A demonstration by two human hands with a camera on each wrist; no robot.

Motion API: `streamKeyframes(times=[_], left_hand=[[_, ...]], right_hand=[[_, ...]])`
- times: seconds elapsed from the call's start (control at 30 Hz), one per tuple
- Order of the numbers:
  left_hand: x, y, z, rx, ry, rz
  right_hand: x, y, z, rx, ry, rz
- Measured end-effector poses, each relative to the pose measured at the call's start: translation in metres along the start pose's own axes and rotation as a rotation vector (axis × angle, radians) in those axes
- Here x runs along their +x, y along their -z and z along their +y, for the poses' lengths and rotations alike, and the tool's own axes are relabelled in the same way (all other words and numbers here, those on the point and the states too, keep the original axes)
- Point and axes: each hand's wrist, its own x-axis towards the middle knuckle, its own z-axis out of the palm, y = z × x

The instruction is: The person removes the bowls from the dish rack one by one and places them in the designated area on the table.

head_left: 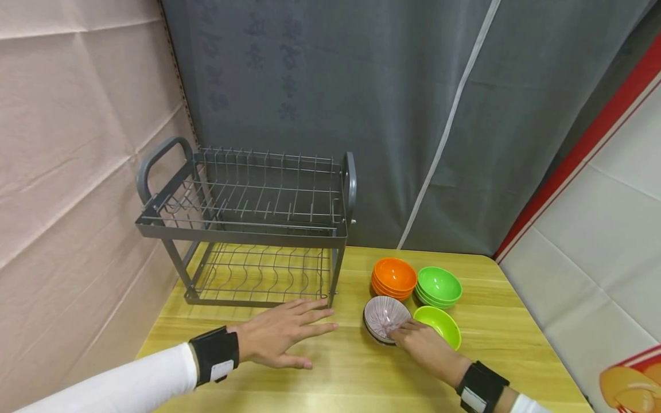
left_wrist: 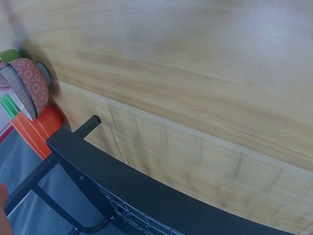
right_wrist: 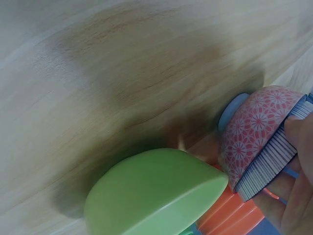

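My right hand (head_left: 426,347) is at the near right rim of a striped purple-white bowl (head_left: 384,314). In the right wrist view its fingers (right_wrist: 281,186) and thumb pinch that striped bowl (right_wrist: 269,169). The striped bowl sits inside a red flower-patterned bowl (right_wrist: 257,122). Just right of the hand stands a lime-green bowl (head_left: 444,324). My left hand (head_left: 286,332), palm down with fingers spread, holds nothing in front of the dish rack (head_left: 242,235); only a sliver of it enters the left wrist view.
Behind the striped bowl are a stack of orange bowls (head_left: 395,275) and a stack of green bowls (head_left: 439,285). The two-tier dark rack stands at the back left of the wooden table (head_left: 506,344). A grey curtain (head_left: 310,80) hangs behind.
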Motion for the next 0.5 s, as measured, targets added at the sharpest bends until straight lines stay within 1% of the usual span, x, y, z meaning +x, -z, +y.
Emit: streamKeyframes(times=[0.2,0.3,0.4,0.5], left_hand=[[-0.001,-0.001,0.001,0.008,0.004,-0.002],[-0.002,-0.001,0.001,0.008,0.005,-0.003],[-0.002,-0.002,0.0,0.002,0.008,-0.003],[-0.003,-0.003,-0.002,-0.005,0.013,0.019]], right_hand=[[-0.002,-0.002,-0.003,-0.007,0.015,0.006],[-0.002,0.0,-0.005,0.008,0.011,-0.007],[-0.001,0.005,-0.006,0.076,-0.026,-0.062],[0.002,0.011,-0.005,0.159,-0.081,-0.104]])
